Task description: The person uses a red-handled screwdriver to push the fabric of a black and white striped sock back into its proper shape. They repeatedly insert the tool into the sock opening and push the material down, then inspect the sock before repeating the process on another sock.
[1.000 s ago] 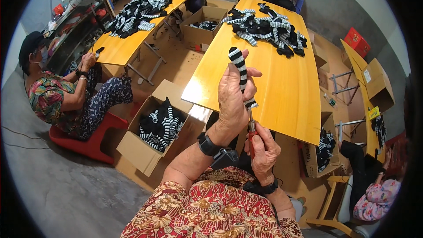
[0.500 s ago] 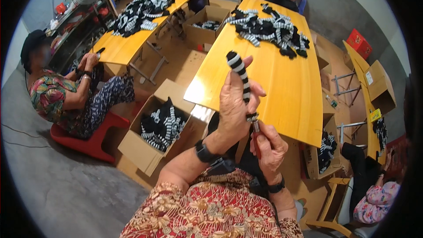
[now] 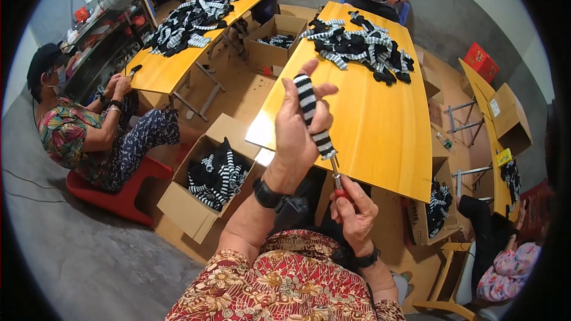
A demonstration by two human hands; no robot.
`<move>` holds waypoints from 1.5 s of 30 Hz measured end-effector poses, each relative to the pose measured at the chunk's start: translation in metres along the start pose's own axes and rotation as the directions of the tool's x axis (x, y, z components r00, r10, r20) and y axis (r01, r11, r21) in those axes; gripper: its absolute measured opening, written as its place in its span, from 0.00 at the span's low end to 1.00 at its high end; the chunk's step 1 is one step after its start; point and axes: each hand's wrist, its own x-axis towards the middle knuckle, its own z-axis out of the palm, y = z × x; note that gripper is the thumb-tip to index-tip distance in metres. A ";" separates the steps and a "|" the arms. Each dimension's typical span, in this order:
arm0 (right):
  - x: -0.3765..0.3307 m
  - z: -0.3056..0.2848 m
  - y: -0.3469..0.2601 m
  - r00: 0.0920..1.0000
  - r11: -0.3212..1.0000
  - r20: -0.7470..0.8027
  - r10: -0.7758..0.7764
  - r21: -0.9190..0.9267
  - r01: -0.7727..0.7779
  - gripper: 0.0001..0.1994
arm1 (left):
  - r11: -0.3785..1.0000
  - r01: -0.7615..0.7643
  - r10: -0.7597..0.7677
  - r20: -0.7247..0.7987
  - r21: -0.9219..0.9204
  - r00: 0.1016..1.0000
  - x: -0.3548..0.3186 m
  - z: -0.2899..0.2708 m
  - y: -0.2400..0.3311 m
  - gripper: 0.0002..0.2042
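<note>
My left hand (image 3: 292, 137) is raised over the near edge of the table, holding a narrow black-and-white striped knitted tube (image 3: 305, 96). The tube lies along the palm, one rounded end near the fingertips and the other hanging below the fingers. In my right hand (image 3: 355, 214) is a tool with a red handle and a thin metal shaft (image 3: 336, 169). The shaft points upward, and its upper tip meets the tube's lower end; whether it goes inside is hidden.
A yellow table (image 3: 380, 142) bears a heap of striped knitted pieces (image 3: 363, 44). Cardboard boxes of similar pieces stand at left (image 3: 178, 202) and right (image 3: 421, 226). Other people sit around, one on a red chair (image 3: 113, 196) at a second yellow table (image 3: 157, 74).
My left hand has shifted left and spread its upper fingers, showing more of the tube. My right hand has moved down with the tool, baring more of its metal shaft.
</note>
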 end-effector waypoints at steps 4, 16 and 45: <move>0.003 0.004 0.004 0.999 0.994 -0.018 0.027 0.105 -0.025 0.18 | 0.993 -0.035 0.036 -0.008 0.111 0.999 0.000 0.013 0.000 0.30; 0.008 -0.004 -0.014 0.991 0.968 0.037 0.128 0.211 -0.133 0.17 | 0.961 0.181 -0.228 0.231 0.208 0.946 -0.003 0.006 0.009 0.33; 0.011 -0.031 -0.006 0.971 0.968 0.022 0.240 0.063 -0.241 0.17 | 0.975 0.033 -0.024 -0.045 0.220 0.999 -0.008 -0.006 -0.016 0.25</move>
